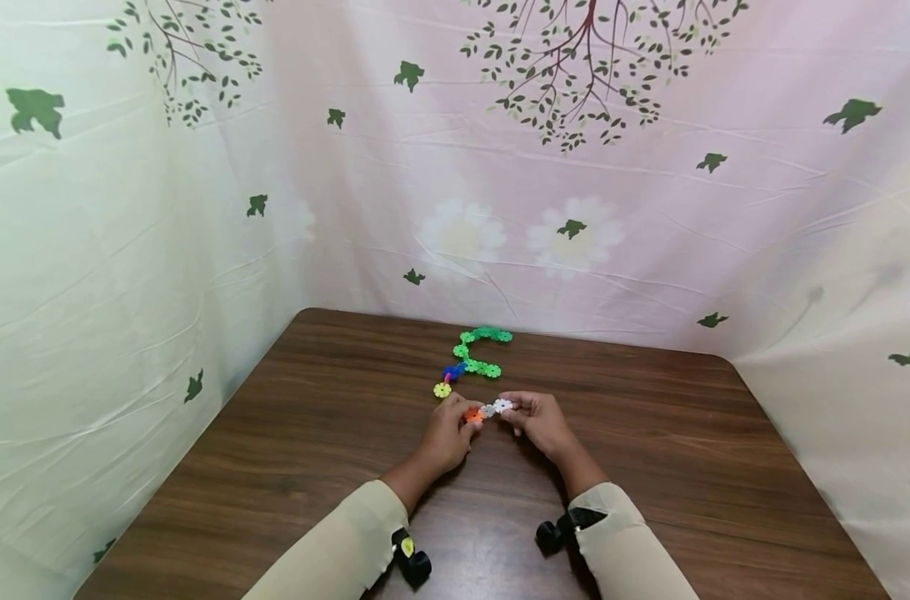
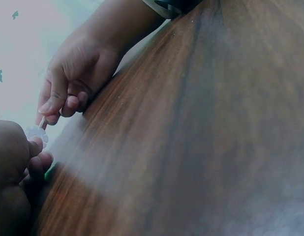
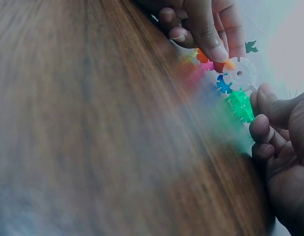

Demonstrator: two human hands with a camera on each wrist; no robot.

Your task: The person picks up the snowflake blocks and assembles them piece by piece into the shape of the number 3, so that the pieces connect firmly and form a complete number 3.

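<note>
My left hand (image 1: 446,433) pinches an orange notched, flower-shaped plastic disc (image 1: 474,415) between thumb and fingers. Opposite it, my right hand (image 1: 541,423) holds a white notched disc (image 1: 503,405) by its edge. A pale disc (image 1: 488,411) sits between these two, in line with them. In the right wrist view a whitish disc (image 3: 242,73) with a centre hole shows face-on between both hands' fingertips. Just beyond the hands lies a linked chain of similar discs: green pieces (image 1: 462,351) in a curve, then blue (image 1: 453,372), pink, and a yellow disc (image 1: 442,390) at the near end.
The brown wood-grain table (image 1: 335,400) has rounded far corners. A printed cloth (image 1: 500,208) with leaves and flowers hangs behind it and along both sides. Black wrist cameras are strapped over both pale sleeves (image 1: 350,533).
</note>
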